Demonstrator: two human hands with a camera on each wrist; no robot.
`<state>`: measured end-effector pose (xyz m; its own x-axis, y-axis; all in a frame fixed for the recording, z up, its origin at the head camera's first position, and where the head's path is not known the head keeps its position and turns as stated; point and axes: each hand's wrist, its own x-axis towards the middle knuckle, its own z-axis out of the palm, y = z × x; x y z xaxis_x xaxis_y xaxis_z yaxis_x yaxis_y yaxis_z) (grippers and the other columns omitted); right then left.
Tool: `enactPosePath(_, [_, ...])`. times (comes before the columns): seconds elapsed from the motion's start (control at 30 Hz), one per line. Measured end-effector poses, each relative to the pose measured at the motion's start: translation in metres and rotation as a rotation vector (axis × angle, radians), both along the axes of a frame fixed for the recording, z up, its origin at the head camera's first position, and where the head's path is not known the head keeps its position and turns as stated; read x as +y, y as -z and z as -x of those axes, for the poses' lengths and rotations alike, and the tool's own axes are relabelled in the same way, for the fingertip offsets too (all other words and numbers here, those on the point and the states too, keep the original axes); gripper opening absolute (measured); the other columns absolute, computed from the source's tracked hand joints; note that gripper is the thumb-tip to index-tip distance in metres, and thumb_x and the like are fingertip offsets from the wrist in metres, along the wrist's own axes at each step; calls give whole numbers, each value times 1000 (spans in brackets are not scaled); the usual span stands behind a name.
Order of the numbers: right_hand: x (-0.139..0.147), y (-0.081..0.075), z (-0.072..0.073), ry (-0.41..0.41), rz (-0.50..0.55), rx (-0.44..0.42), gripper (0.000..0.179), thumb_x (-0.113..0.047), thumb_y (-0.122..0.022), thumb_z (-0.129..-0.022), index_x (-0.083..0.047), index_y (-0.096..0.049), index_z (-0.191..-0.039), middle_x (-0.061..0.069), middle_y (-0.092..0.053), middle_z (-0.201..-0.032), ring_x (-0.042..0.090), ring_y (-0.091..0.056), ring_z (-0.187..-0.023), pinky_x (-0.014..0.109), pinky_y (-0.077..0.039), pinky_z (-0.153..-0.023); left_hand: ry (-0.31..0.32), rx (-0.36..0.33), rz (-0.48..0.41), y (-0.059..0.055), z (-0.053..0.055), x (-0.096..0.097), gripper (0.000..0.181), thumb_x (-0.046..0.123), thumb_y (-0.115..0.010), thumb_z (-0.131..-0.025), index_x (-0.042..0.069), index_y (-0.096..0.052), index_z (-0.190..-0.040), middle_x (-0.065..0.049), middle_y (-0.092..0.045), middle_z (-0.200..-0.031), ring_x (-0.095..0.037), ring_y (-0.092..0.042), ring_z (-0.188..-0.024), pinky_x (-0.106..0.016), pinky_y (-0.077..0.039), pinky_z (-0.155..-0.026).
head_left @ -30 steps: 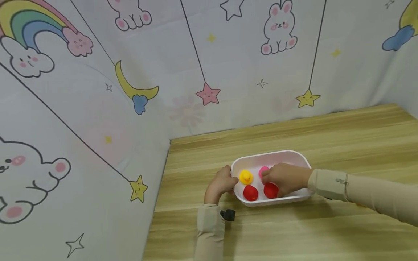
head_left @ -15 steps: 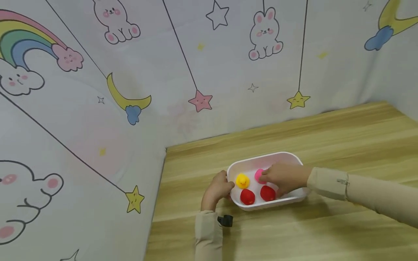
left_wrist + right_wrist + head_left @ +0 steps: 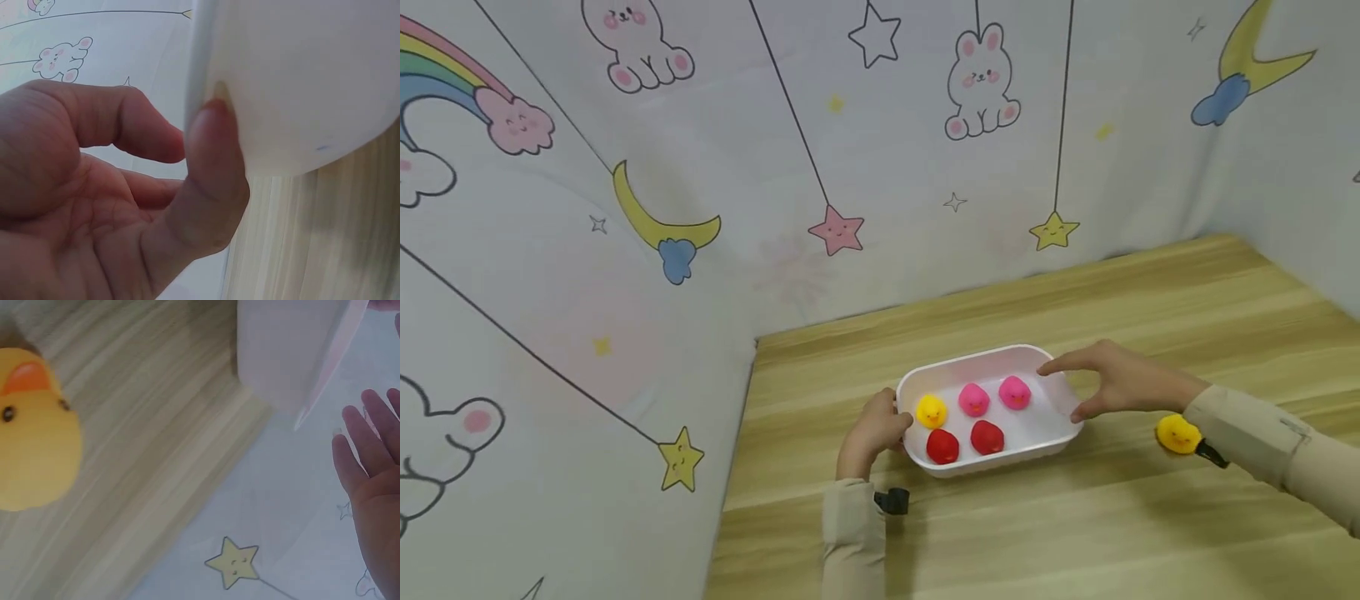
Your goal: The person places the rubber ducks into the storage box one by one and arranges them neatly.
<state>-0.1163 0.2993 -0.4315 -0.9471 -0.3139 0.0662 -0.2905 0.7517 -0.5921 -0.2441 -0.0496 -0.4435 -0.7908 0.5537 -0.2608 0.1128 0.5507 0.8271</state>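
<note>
1. Head view: white tub (image 3: 1060, 398) sits on the wooden table (image 3: 1075, 533), a little left of centre, near the cartoon-print backdrop (image 3: 775, 150).
2. Tub contents, five toy ducks in two rows. Far row, from 9 o'clock to 3 o'clock: yellow duck (image 3: 931, 411), pink duck (image 3: 973, 399), second pink duck (image 3: 1015, 392). Near row: red duck (image 3: 942, 446) and second red duck (image 3: 987, 437). None touches a hand.
3. Left hand (image 3: 872, 429) is at the tub's 9 o'clock end. Fingers are curled and the thumb presses the outer wall just under the rim, so it grasps the tub end. The left wrist view confirms this: thumb (image 3: 209, 181) lies flat against the white wall (image 3: 312, 81), the other fingers bent behind it.
4. Right hand (image 3: 1120, 385) hovers at the tub's 3 o'clock end, released and holding nothing. The forefinger points toward 9 o'clock over the rim and the thumb hangs lower, near the outer wall. Contact with the rim cannot be judged. In the right wrist view the fingers (image 3: 369, 450) are straight and spread, clear of the tub corner (image 3: 294, 356).
5. Loose yellow duck (image 3: 1177, 434) stands on the table outside the tub at its 3 o'clock side, just beside the right wrist and below the sleeve (image 3: 1262, 433). In the right wrist view it (image 3: 34, 431) is upright on the wood, orange beak visible, untouched.
6. A small black clip (image 3: 891, 501) shows at the left cuff.
</note>
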Motion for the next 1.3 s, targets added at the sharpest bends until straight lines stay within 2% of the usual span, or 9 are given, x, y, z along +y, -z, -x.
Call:
enactPosePath(0.17, [25,10,-23,82,65,1,69,-26,-88,-77,-10,-62,-139,11,-67,-131,25,-68,-99,58,-56,-91,-2,-10,1,6,1,0,35,-3,-54,-87,-17,-47,-118,-18,-57,-91,-19,-59,-55,-40,-63,-55])
enactPosePath(0.4, [57,30,-55,208,170,-96,73,-22,-88,-77,-12,-59,-143,13,-57,-144,42,-48,-131,68,-45,-101,-8,-12,4,9,2,1,37,-3,-54,-85,-17,-47,-118,-17,-57,-90,-19,-60,-56,-39,-62,-54])
enactPosePath(0.57, [70,48,-81,279,181,-108,74,-24,-87,-78,-9,-57,-143,10,-58,-143,45,-45,-133,68,-43,-101,-14,-25,18,11,1,0,37,-3,-53,-85,-17,-46,-120,-21,-58,-88,-21,-62,-58,-38,-62,-54])
enactPosePath(0.73, [78,63,-105,351,213,-88,78,-22,-88,-76,-2,-54,-144,21,-54,-144,53,-40,-133,77,-37,-99,-16,-11,-6,12,2,0,40,-4,-52,-85,-18,-46,-121,-27,-60,-89,-21,-61,-56,-38,-62,-52])
enactPosePath(0.83, [80,73,-111,391,171,-41,80,-22,-90,-73,1,-55,-142,24,-55,-142,53,-43,-131,44,-44,-110,-29,-5,-20,12,2,0,41,-3,-53,-85,-19,-45,-123,-25,-60,-87,-21,-61,-57,-38,-62,-51])
enactPosePath(0.9, [79,80,-112,413,128,-2,82,-24,-92,-71,3,-56,-140,24,-57,-139,51,-47,-128,17,-42,-104,-33,-11,-25,12,2,0,42,-3,-53,-85,-19,-45,-123,-24,-59,-87,-21,-61,-58,-38,-62,-52])
enactPosePath(0.97, [77,85,-114,437,97,36,82,-25,-93,-70,5,-57,-138,24,-59,-136,48,-53,-123,6,-38,-93,-33,-17,-26,12,1,2,41,-3,-54,-86,-19,-45,-123,-23,-59,-87,-22,-61,-59,-37,-62,-52])
enactPosePath(1.17, [72,89,-113,475,59,92,80,-19,-93,-70,11,-55,-133,28,-62,-126,43,-62,-107,55,-53,-89,-20,-28,-42,13,2,7,42,-2,-54,-87,-18,-45,-125,-24,-58,-87,-20,-60,-57,-36,-61,-52])
enactPosePath(1.3, [70,87,-108,468,3,76,73,-14,-91,-71,13,-57,-130,22,-66,-113,34,-63,-98,49,-55,-83,-15,-28,-41,13,2,7,43,-2,-54,-87,-18,-45,-125,-27,-59,-89,-20,-60,-57,-37,-62,-52])
